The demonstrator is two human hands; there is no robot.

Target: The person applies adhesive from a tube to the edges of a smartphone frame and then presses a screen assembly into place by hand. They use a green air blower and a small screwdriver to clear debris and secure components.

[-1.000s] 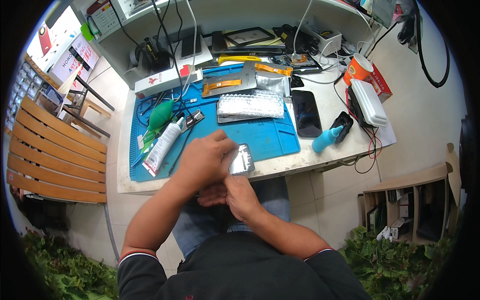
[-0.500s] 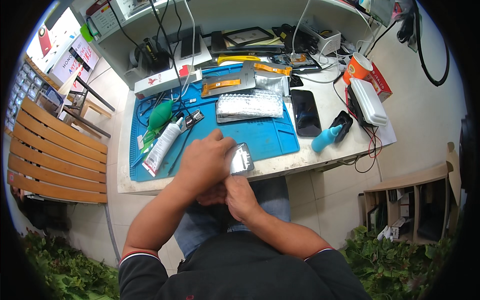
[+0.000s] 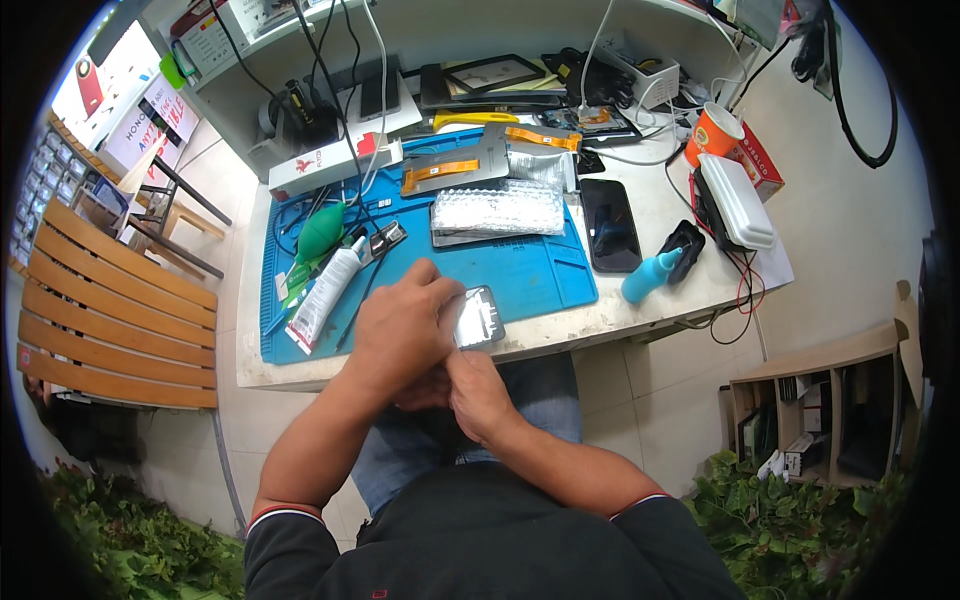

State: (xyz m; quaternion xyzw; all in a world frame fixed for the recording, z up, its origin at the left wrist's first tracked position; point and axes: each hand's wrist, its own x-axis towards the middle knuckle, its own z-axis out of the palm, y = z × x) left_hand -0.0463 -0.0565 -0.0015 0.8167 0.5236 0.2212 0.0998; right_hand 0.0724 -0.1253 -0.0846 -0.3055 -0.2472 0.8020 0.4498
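- The landmark is the blue rectangular work mat (image 3: 520, 270), lying on a white, worn-topped table (image 3: 625, 315).
- At the mat's near edge, in view just over its middle, is a dark-rimmed, round-cornered, phone-like device (image 3: 478, 315) with a bright, reflective face; I cannot tell if it touches the mat.
- The left hand (image 3: 405, 315), also over the mat's near edge, covers the device's left side. Its fingers are bent inward; the tips are hidden, so I cannot tell what they grip.
- The right hand (image 3: 478, 393) is just nearer the body than the mat, its thumb at the device's near edge. Its other fingers are mostly hidden behind the left hand and wrist; I cannot tell how firmly they close.
- On the mat's left part lie a white squeeze tube with a red end (image 3: 328, 295) and a green, round bulb blower (image 3: 320, 232).
- On the mat's far part rests a silvery bubble-wrap packet (image 3: 498, 210); beyond it are grey flat pieces with 2 orange strips (image 3: 442, 172).
- Right of the mat are a black rectangular phone (image 3: 611, 225) and a light-blue plastic bottle (image 3: 650, 278).
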